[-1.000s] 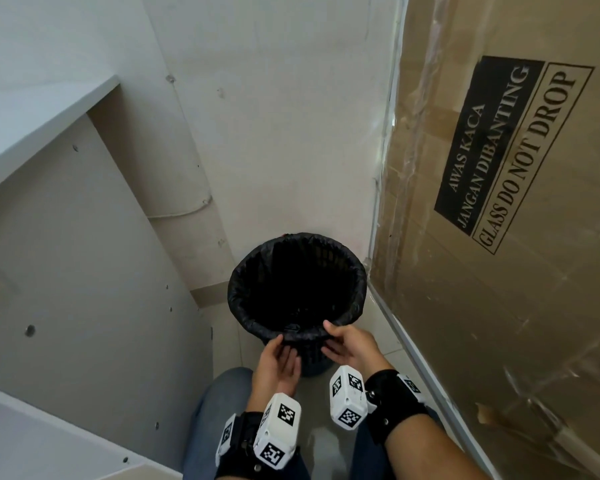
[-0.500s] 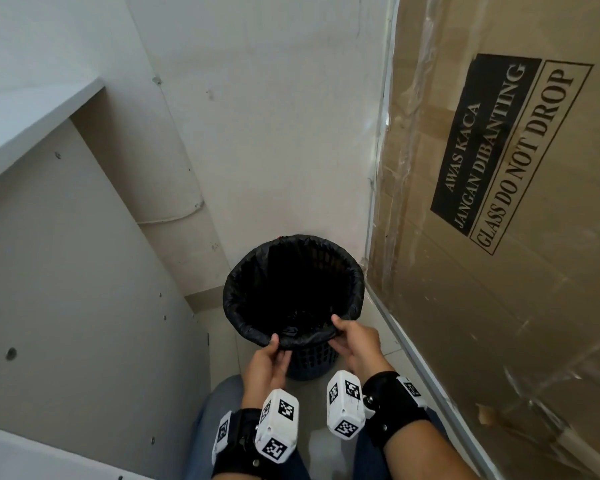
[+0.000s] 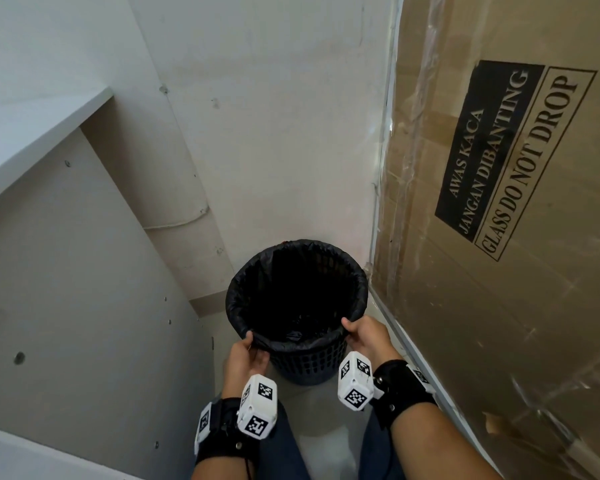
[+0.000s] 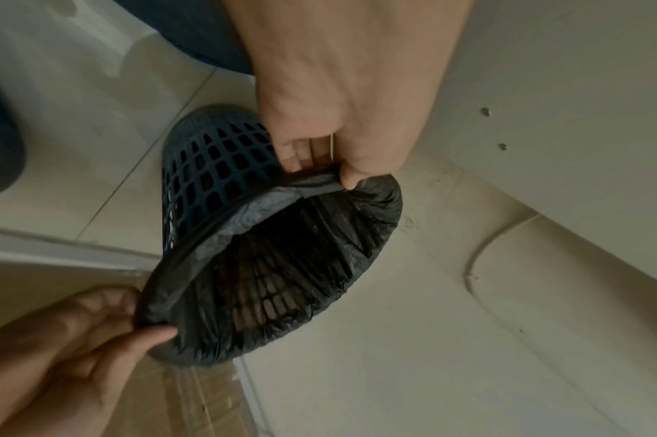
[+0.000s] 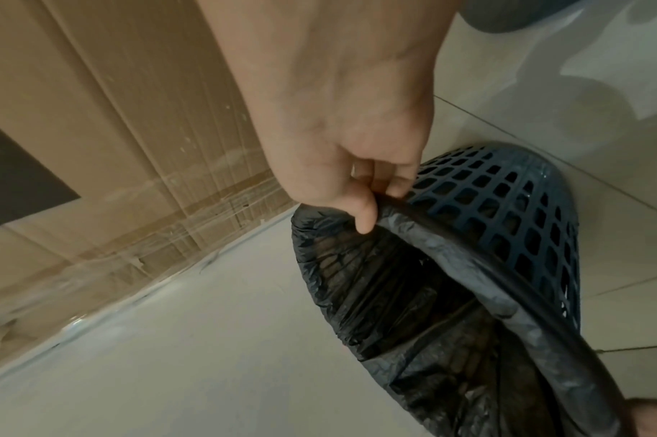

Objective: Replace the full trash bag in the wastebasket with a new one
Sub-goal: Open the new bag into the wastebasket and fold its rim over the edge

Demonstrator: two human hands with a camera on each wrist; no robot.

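A dark blue lattice wastebasket [image 3: 309,363] [image 4: 214,165] [image 5: 506,201] stands on the tiled floor in a corner. A black trash bag [image 3: 295,299] [image 4: 293,266] [image 5: 412,281] lines it, its edge folded over the rim. My left hand [image 3: 248,351] [image 4: 334,174] pinches the bag's edge at the near left of the rim, thumb on top, fingers underneath. My right hand [image 3: 359,332] [image 5: 371,201] pinches the bag's edge at the near right of the rim the same way. The bag's contents are lost in the dark inside.
A large cardboard box [image 3: 499,202] marked "GLASS DO NOT DROP" stands close on the right of the basket. A white panel [image 3: 66,289] and a shelf [image 3: 32,133] close in the left. The wall [image 3: 274,116] is right behind. My knees [image 3: 284,445] are below.
Both hands slid apart along the near rim, the left to the left and the right to the right, each keeping its pinch on the bag's edge. The view shifted slightly.
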